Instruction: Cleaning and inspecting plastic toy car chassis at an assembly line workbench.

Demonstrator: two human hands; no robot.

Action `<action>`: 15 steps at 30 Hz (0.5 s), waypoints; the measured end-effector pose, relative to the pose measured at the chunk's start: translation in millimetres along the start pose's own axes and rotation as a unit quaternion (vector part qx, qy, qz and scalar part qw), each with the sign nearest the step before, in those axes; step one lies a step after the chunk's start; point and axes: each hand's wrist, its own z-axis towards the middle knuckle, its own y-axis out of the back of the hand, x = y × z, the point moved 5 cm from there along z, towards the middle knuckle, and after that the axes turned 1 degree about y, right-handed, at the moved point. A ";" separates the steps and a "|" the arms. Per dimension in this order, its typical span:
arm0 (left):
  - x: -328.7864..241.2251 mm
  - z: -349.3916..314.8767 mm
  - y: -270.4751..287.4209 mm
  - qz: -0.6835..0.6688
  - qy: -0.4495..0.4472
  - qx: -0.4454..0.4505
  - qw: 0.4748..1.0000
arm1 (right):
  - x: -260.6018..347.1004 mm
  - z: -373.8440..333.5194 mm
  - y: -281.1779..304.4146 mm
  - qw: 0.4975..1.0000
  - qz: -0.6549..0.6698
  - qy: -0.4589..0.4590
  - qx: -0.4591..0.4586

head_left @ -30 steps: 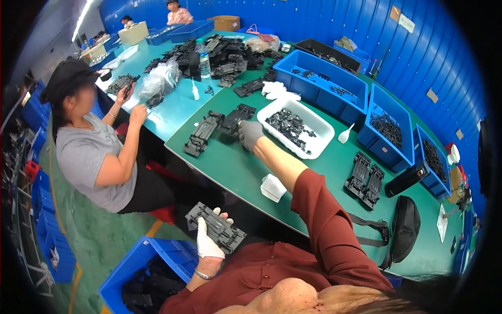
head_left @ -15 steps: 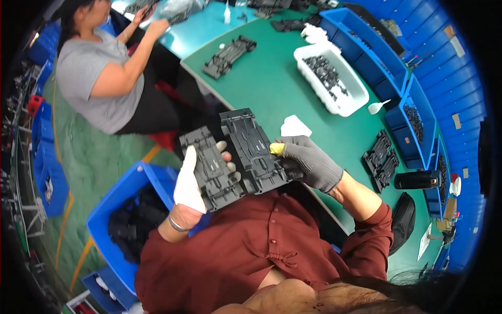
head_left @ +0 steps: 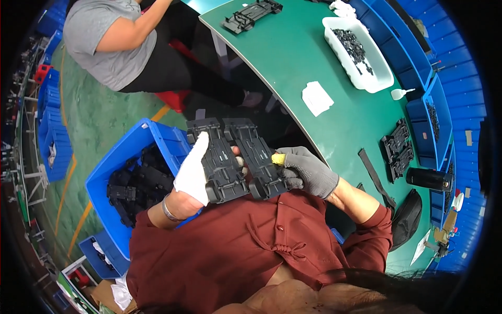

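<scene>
Two black moulded plastic chassis plates are held side by side in front of my dark red shirt. My left hand (head_left: 191, 177), in a white glove, is closed round the left chassis plate (head_left: 222, 163), its thumb lying along the outer edge. Fingertips of that hand show in the narrow space between the plates. My right hand (head_left: 309, 175) wears a grey knit glove with yellow on the thumb tip. It grips the right chassis plate (head_left: 257, 157) by its outer edge. The plates lie almost parallel, their lower ends close together; whether they touch is unclear.
Left of me stands a blue bin (head_left: 170, 142) holding black plastic parts (head_left: 140, 187). On the green table (head_left: 293, 68) are white paper (head_left: 317, 98), a white tub (head_left: 384, 85) of small parts, black chassis (head_left: 396, 149) and a black cylinder (head_left: 429, 179). A co-worker (head_left: 110, 44) sits far left.
The two plates have come closer together and more level with each other, both still held. My view has shifted, showing more of the blue bin and less of the far table.
</scene>
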 end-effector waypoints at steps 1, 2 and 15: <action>0.2 1.2 2.0 -0.011 -0.001 -0.001 1.000 | -0.5 -0.1 -1.0 1.000 0.002 0.000 -0.001; 0.4 2.1 3.0 -0.022 -0.003 -0.001 1.000 | 0.2 -0.4 -2.4 1.000 -0.003 0.005 -0.001; -1.0 22.2 6.4 -0.043 0.003 0.037 0.998 | 2.6 2.5 6.1 1.000 -0.013 0.005 -0.025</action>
